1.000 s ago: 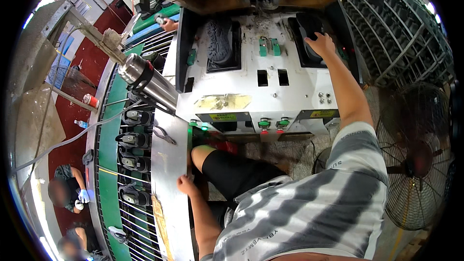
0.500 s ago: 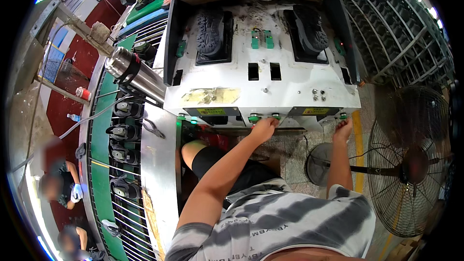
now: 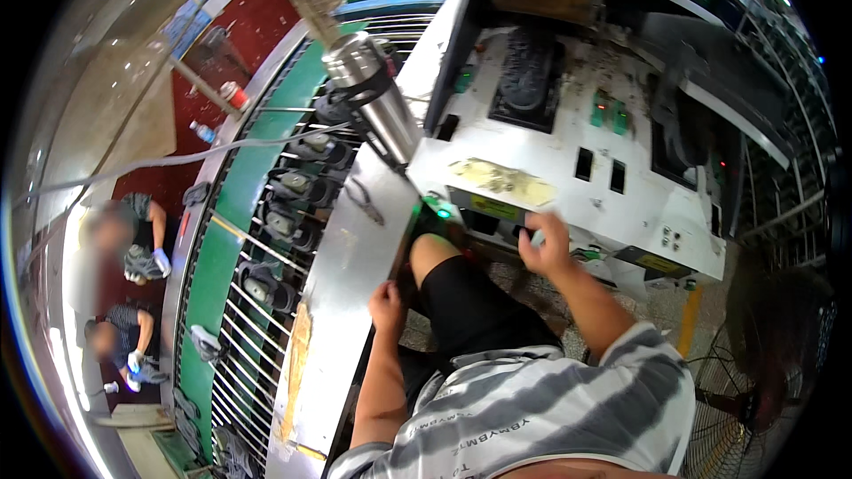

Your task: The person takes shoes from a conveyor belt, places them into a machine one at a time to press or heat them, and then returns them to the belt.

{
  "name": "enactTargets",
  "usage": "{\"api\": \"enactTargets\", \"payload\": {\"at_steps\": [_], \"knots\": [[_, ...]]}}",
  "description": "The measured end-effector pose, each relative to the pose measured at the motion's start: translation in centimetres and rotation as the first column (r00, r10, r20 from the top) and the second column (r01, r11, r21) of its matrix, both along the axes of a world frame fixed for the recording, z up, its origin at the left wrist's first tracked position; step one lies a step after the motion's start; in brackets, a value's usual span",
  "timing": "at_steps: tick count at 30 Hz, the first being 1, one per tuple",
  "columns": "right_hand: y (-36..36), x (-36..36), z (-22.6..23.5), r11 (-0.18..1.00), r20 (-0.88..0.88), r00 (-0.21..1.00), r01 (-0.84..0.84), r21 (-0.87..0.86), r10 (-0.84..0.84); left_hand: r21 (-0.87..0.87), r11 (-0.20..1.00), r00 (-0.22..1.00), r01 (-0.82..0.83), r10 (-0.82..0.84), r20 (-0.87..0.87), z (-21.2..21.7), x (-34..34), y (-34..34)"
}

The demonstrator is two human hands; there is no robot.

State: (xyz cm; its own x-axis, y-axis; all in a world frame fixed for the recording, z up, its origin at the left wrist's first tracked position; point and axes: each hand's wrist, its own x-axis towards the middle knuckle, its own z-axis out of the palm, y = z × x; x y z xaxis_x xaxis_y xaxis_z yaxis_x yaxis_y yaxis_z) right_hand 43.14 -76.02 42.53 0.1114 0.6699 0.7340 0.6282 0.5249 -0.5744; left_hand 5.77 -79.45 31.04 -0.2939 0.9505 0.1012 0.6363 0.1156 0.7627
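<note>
My left hand (image 3: 386, 306) is closed in a loose fist beside the near part of the steel ledge (image 3: 342, 253); what it holds, if anything, is hidden. In front of the white press machine (image 3: 524, 149), my right hand (image 3: 546, 247) has its fingers curled by the dark panel with a yellow label (image 3: 493, 206). A pale spot shows at those fingers, too small to name. On the machine's left bed lies a dark shoe sole (image 3: 526, 71), tread up. The right bed is partly hidden by a black hinged cover (image 3: 710, 62). A green-lit button (image 3: 443, 212) glows at the front left.
Pliers (image 3: 365, 202) lie on the ledge near a steel thermos (image 3: 377, 93). Left of it, a green roller conveyor (image 3: 220, 222) carries several shoes (image 3: 288, 220). Two people work beyond it. A floor fan (image 3: 741, 404) stands at my right.
My view has turned left. My left hand has left the middle buttons for the ledge; my right hand has moved from the right button toward the middle. The right cover has come down.
</note>
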Motion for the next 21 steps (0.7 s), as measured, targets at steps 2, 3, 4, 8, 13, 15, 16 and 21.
{"api": "enactTargets", "payload": {"at_steps": [2, 3, 4, 8, 13, 15, 16, 21], "knots": [[8.4, -0.8, 2.3, 0.976, 0.118, 0.969, 0.212, 0.052, -0.217, 0.007, 0.979, 0.975, -0.202, 0.202, -0.095, -0.6, -6.9, -3.7], [12.7, -0.6, 5.2, 0.982, 0.038, 0.981, 0.189, -0.008, -0.189, 0.0, 0.953, 0.943, -0.304, 0.301, -0.139, -0.3, -9.5, -6.0], [18.0, 0.3, 6.0, 0.943, 0.084, 0.945, 0.301, 0.143, -0.315, 0.034, 0.913, 0.905, -0.406, 0.407, -0.12, -1.1, -12.2, -8.3], [30.2, 3.5, 9.0, 0.573, 0.341, 0.654, 0.756, -0.316, -0.676, 0.048, 0.805, 0.794, -0.591, 0.57, 0.211, -3.3, -16.4, -14.7], [31.6, 3.3, 9.2, 0.231, 0.45, 0.68, 0.665, -0.71, -0.579, 0.078, 0.842, 0.837, -0.533, 0.539, -0.098, -0.9, -14.4, -14.5], [29.7, 2.7, 9.3, 0.264, 0.428, 0.645, 0.7, -0.664, -0.634, 0.028, 0.825, 0.825, -0.565, 0.564, 0.022, -1.6, -14.5, -14.5], [27.5, 1.0, 10.6, 0.319, 0.392, 0.627, 0.725, -0.611, -0.673, 0.025, 0.824, 0.824, -0.566, 0.563, 0.065, -1.8, -14.6, -14.8], [20.3, -1.1, 6.9, 0.647, -0.006, 0.664, 0.726, -0.231, -0.747, 0.052, 0.842, 0.842, -0.538, 0.539, -0.025, -2.8, -15.5, -15.4]]}}
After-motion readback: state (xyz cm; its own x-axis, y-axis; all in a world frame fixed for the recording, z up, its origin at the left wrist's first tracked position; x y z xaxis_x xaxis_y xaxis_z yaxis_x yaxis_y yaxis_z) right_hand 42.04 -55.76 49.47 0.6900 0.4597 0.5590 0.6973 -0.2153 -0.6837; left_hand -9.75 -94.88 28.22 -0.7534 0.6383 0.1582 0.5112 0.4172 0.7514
